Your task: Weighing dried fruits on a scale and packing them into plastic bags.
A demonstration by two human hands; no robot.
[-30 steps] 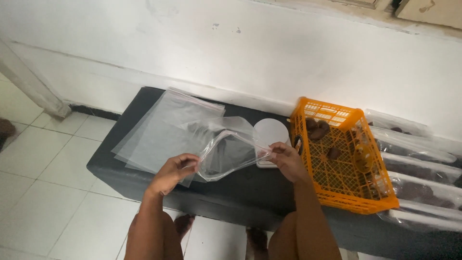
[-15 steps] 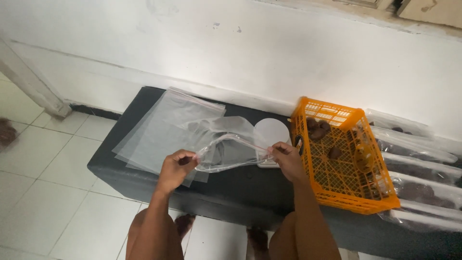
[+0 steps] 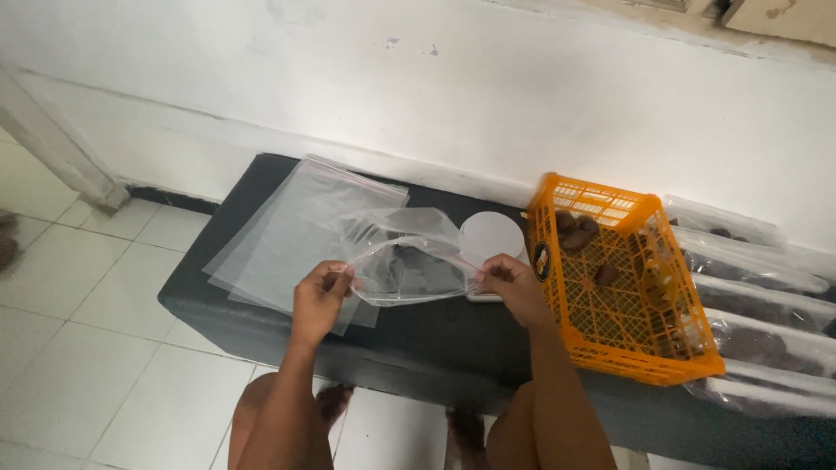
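Observation:
A clear zip bag (image 3: pixel 409 265) hangs between my two hands over a dark bench (image 3: pixel 418 335), its mouth pulled partly open. My left hand (image 3: pixel 320 296) pinches the bag's left edge. My right hand (image 3: pixel 509 283) pinches the right edge, close to a small white scale (image 3: pixel 492 237). An orange plastic crate (image 3: pixel 627 278) with a few dark brown lumps inside stands just right of my right hand.
A stack of flat clear zip bags (image 3: pixel 296 231) lies on the bench at the left. Several filled clear bags (image 3: pixel 758 313) lie in a row at the right. A white wall runs behind the bench; white floor tiles are at the left.
My hands have moved slightly closer together and the bag's mouth has changed shape, bulging open toward the wall. The crate and scale have not moved.

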